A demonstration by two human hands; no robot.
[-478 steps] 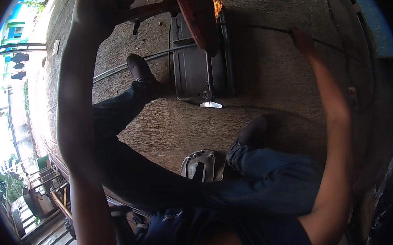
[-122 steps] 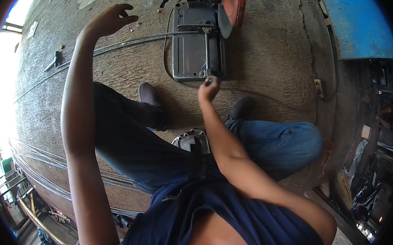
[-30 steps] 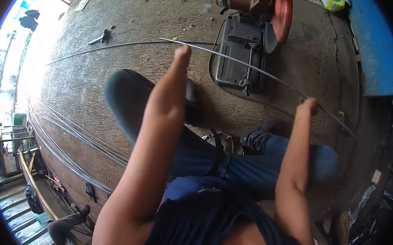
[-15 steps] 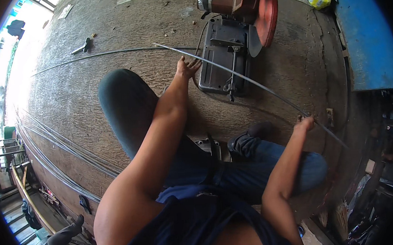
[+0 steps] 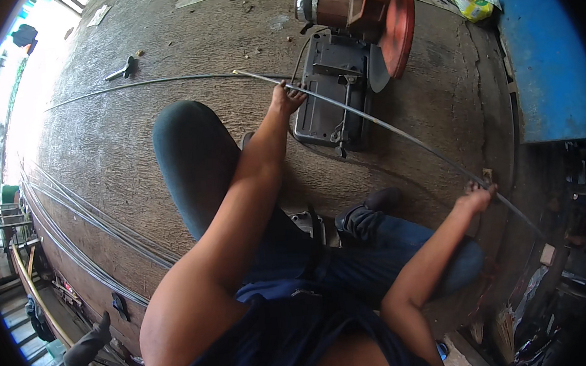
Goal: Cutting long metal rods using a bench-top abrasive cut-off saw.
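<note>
A long, thin metal rod slants from the upper middle down to the right, crossing above the grey base of a chop saw. My left hand is beside the saw base, with the rod running between its thumb and partly extended fingers, loosely held. Farther right and nearer, my right hand has its fingers round the same rod, whose lower end sticks out beyond it. The saw's red guard and grey cutting disc stand over the base's far right side.
Another dark rod lies on the worn floor, left of the saw. Several long rods lie at my left. A wrench-like tool, a yellow bag and a blue panel surround the area. Another person's leg shows at lower left.
The rod has shifted to the right and nearer. My right hand has moved right and nearer with it; my left hand has moved slightly right, closer to the saw base.
</note>
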